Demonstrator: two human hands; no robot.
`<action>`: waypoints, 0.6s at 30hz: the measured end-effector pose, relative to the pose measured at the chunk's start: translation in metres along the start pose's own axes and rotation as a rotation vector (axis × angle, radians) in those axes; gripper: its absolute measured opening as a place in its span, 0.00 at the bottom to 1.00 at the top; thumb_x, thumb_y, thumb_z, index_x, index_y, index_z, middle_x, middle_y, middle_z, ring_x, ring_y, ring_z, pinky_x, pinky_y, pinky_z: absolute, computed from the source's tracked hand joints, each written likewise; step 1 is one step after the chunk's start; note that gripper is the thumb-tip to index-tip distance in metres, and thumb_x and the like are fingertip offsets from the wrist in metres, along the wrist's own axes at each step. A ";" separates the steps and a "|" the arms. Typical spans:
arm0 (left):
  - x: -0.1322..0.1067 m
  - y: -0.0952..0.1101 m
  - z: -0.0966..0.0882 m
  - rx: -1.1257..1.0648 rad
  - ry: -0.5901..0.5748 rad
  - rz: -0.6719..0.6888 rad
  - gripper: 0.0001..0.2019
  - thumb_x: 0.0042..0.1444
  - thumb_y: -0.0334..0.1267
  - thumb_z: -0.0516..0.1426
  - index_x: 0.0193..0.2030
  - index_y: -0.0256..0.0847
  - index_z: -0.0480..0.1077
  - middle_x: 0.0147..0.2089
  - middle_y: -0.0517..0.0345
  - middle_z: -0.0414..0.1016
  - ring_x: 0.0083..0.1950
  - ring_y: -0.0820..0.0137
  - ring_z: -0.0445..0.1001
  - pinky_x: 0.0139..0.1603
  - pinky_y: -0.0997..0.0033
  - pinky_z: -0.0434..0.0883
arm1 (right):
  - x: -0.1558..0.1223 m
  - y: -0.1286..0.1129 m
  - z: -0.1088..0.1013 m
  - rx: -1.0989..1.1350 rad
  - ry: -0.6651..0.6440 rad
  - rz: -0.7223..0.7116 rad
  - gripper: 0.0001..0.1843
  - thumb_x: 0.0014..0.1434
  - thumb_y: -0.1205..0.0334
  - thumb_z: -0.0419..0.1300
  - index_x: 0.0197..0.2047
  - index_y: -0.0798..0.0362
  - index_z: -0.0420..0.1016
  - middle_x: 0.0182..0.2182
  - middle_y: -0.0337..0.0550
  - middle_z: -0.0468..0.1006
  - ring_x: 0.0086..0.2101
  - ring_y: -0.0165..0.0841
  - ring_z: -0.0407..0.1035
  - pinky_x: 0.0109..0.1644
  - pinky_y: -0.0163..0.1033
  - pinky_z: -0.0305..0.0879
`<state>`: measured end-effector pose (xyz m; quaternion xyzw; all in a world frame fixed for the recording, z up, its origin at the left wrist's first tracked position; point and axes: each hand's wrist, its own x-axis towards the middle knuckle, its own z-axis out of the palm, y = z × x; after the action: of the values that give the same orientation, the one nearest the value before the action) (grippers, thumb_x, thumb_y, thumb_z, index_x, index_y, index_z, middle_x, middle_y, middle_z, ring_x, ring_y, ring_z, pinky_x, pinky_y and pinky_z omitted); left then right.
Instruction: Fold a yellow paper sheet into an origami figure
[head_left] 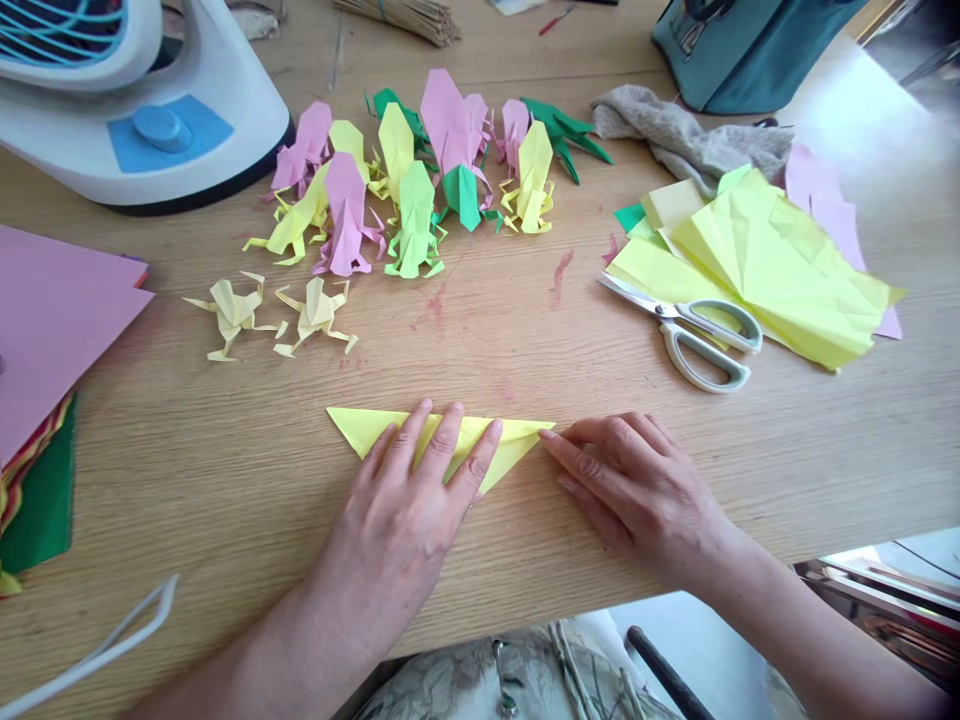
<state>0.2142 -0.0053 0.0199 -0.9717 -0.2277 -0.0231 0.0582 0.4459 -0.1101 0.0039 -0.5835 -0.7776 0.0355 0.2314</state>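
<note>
A yellow sheet of paper (357,427), folded into a triangle, lies on the wooden table with its long edge facing away from me. My left hand (409,505) rests flat across it, fingers spread, and hides much of its lower part. At the paper's right corner, the fingertips of my right hand (626,480) are drawn together on the tip, the other fingers curled. Beyond my left hand lie two pale yellow origami figures (316,315). Farther back, several folded figures in pink, green and yellow (415,220) stand in a cluster.
Scissors (694,330) lie at the right, partly on crumpled yellow paper (780,260). Behind them are a grey cloth (690,130) and a teal bag (742,55). A white fan base (202,110) stands back left. Coloured sheets (60,320) and a white cord (112,650) lie left.
</note>
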 end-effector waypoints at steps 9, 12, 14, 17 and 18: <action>0.003 0.000 0.001 -0.014 0.008 -0.009 0.24 0.66 0.35 0.54 0.69 0.41 0.64 0.64 0.37 0.69 0.64 0.45 0.70 0.57 0.47 0.76 | -0.002 0.000 -0.001 0.035 -0.028 0.025 0.23 0.65 0.70 0.56 0.63 0.54 0.67 0.46 0.53 0.77 0.42 0.39 0.70 0.44 0.48 0.67; 0.003 0.000 0.002 -0.026 -0.003 -0.020 0.26 0.67 0.36 0.54 0.71 0.41 0.61 0.66 0.35 0.67 0.65 0.45 0.68 0.58 0.45 0.75 | -0.001 0.000 -0.001 0.021 -0.015 0.026 0.24 0.66 0.69 0.56 0.64 0.53 0.67 0.45 0.52 0.77 0.41 0.39 0.70 0.43 0.48 0.67; 0.003 0.000 0.002 -0.031 -0.009 -0.024 0.26 0.67 0.36 0.54 0.71 0.42 0.60 0.66 0.36 0.67 0.66 0.45 0.68 0.59 0.45 0.74 | 0.000 0.000 -0.001 0.002 -0.006 0.021 0.24 0.66 0.69 0.56 0.64 0.53 0.67 0.44 0.52 0.77 0.40 0.39 0.70 0.42 0.47 0.67; 0.002 0.001 0.001 -0.031 -0.019 -0.029 0.26 0.67 0.36 0.54 0.71 0.43 0.60 0.68 0.36 0.65 0.67 0.45 0.67 0.59 0.45 0.74 | 0.000 -0.001 0.000 -0.030 -0.005 0.013 0.22 0.66 0.68 0.57 0.63 0.56 0.67 0.43 0.52 0.77 0.39 0.40 0.69 0.41 0.47 0.67; 0.002 0.001 0.001 -0.027 -0.022 -0.030 0.26 0.67 0.35 0.54 0.71 0.42 0.59 0.68 0.35 0.65 0.67 0.45 0.67 0.59 0.45 0.74 | 0.000 -0.001 0.000 -0.037 -0.008 0.011 0.22 0.66 0.68 0.57 0.62 0.57 0.67 0.43 0.53 0.77 0.40 0.40 0.69 0.41 0.48 0.67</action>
<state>0.2169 -0.0050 0.0190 -0.9691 -0.2423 -0.0164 0.0420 0.4451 -0.1097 0.0039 -0.5919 -0.7758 0.0246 0.2173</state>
